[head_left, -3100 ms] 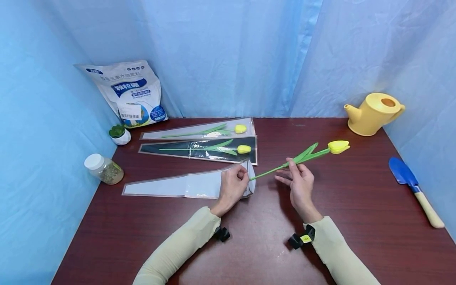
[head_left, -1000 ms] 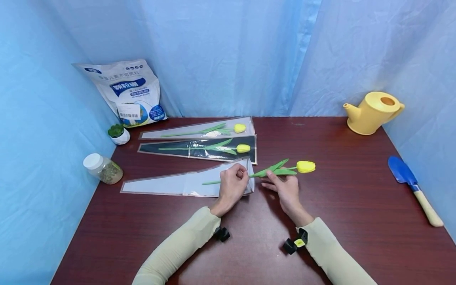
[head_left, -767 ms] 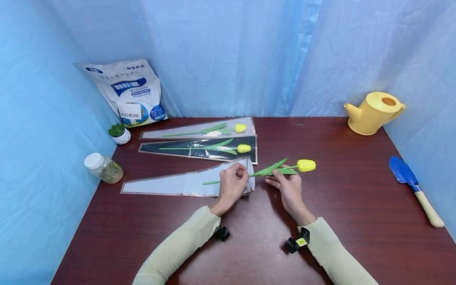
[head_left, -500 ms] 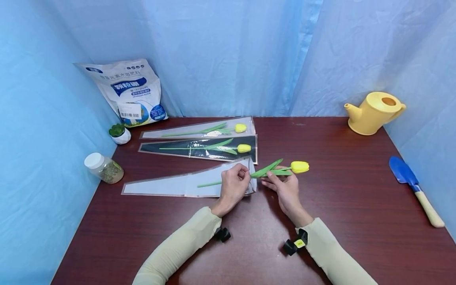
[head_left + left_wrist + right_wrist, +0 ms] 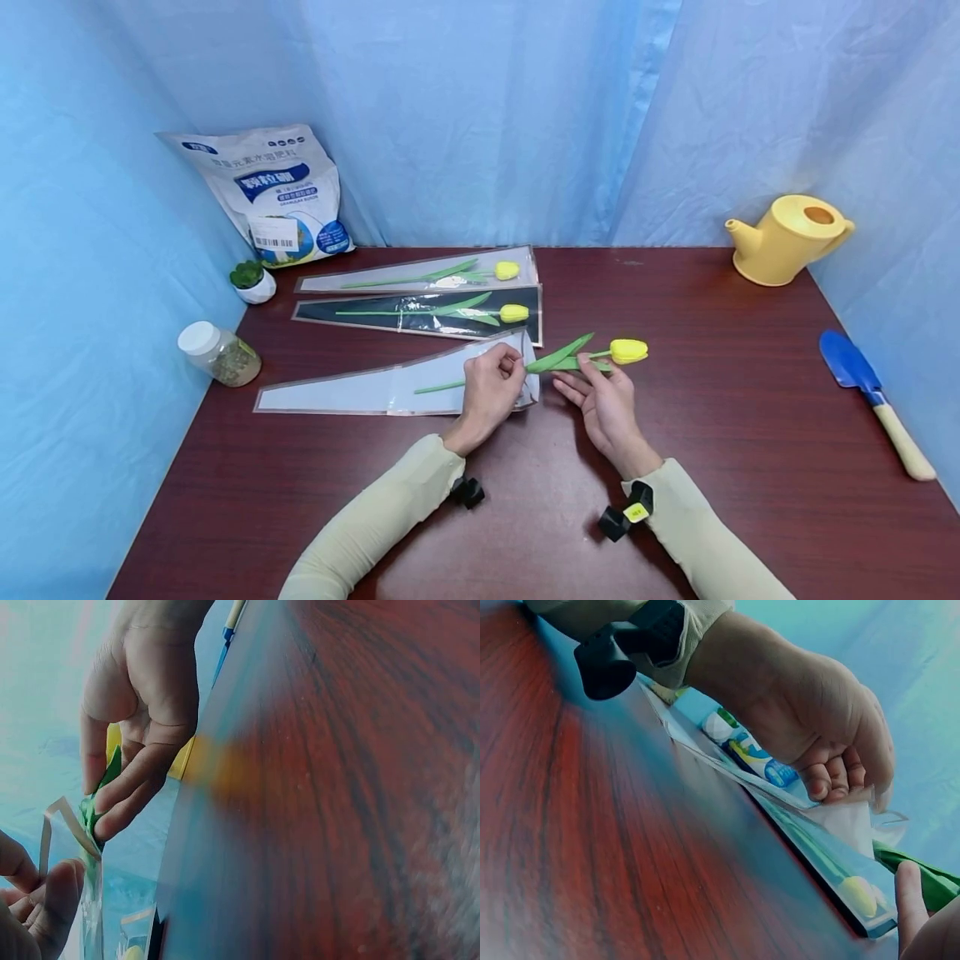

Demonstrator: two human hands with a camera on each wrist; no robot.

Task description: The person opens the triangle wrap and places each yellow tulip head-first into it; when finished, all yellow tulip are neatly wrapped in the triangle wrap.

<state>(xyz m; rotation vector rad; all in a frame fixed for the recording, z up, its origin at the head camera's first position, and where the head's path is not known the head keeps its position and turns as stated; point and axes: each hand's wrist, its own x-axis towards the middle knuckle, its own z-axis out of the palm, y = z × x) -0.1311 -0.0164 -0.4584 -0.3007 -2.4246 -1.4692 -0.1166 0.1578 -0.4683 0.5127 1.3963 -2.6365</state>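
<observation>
My left hand [image 5: 491,387] pinches the upper edge at the wide mouth of a white flower sleeve [image 5: 337,393], which lies flat with its narrow end to the left. In the right wrist view that rim is lifted between the left hand's [image 5: 802,712] thumb and fingers. A yellow artificial tulip [image 5: 628,351] lies partly in the sleeve: its lower stem shows through the film, while leaves and bloom stick out to the right. Thumb and fingers of my right hand [image 5: 609,410] hold it by its leaves below the bloom. The left hand covers part of the stem.
Behind lie a black sleeve [image 5: 360,314] and a pale sleeve [image 5: 322,285], each with a yellow tulip inside. A jar [image 5: 228,358], small potted plant [image 5: 253,283] and fertilizer bag [image 5: 285,196] stand left. A yellow watering can [image 5: 780,242] and blue trowel [image 5: 851,362] are at right.
My right hand has carried the tulip left, so its stem has gone into the sleeve's mouth and well along inside. Movement in the last half second is slight. The left hand keeps its place.
</observation>
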